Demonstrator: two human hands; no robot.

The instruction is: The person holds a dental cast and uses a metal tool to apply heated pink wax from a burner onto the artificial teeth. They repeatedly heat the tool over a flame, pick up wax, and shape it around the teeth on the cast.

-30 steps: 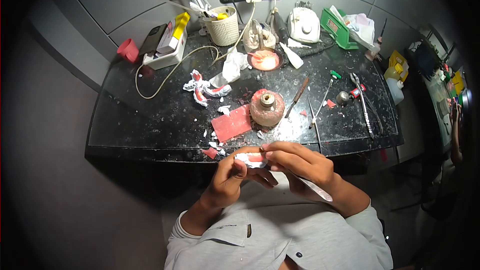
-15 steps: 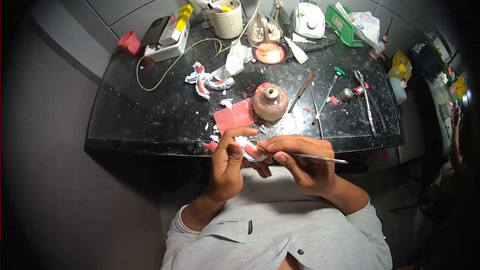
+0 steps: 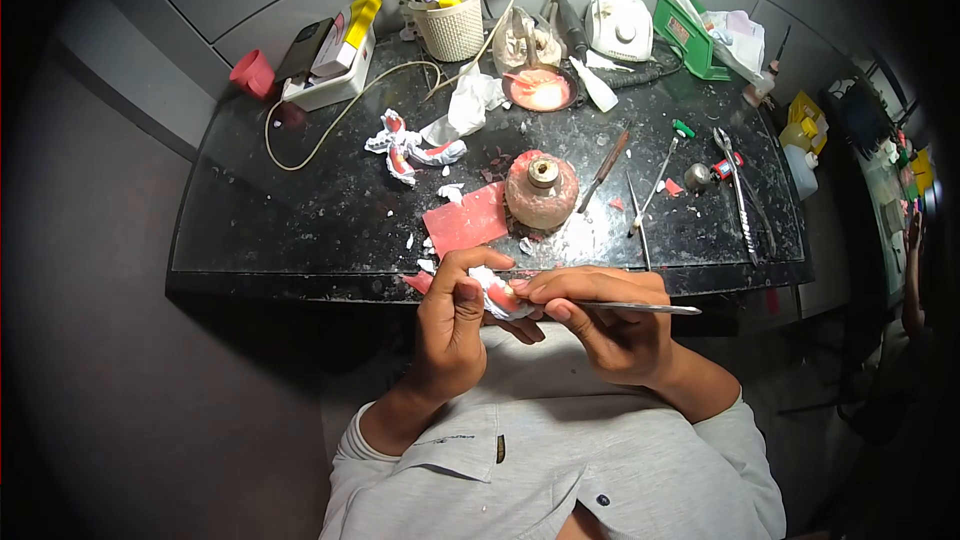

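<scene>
Close to my body, at the front edge of the bench, my left hand (image 3: 450, 330) grips a small white plaster dental cast (image 3: 503, 302) with pink wax on it. My right hand (image 3: 620, 325) pinches a slim metal wax carver (image 3: 655, 309), whose handle points off to the right. Fingers of the right hand touch the cast, and they hide the carver's working tip. Just beyond the hands lies a pink wax sheet (image 3: 465, 222), next to a round glass spirit burner (image 3: 541, 202) smeared with pink. Another white piece with pink wax (image 3: 400, 152) rests farther back.
Right of the burner lie a wax knife (image 3: 605, 172), thin metal instruments (image 3: 657, 178) and a long metal tool (image 3: 738, 200). Behind are a dish of pink wax (image 3: 540, 90), a woven basket (image 3: 448, 25), a white device (image 3: 618, 28) and a green box (image 3: 690, 38). White crumbs dot the bench.
The bench has shifted slightly upward in the view. Both hands keep nearly the same grip on the cast and the carver, with only a slight shift of the carver's handle.
</scene>
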